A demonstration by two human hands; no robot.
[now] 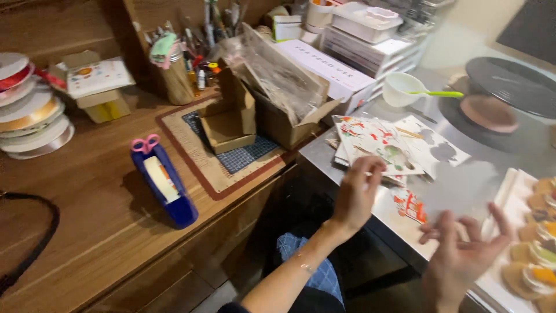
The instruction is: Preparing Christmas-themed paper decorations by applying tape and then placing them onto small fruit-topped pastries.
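Brown cardboard boxes (263,110) on wooden desk (87,214)

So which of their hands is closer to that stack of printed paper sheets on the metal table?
The left. The left hand has its fingertips at the near edge of the printed sheets. The right hand hovers farther off, open, beside the tray of pastries.

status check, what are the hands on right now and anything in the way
Left hand open, fingertips at the printed paper stack. Right hand open, empty, above the steel counter beside the pastry tray. Nothing between hands and papers.
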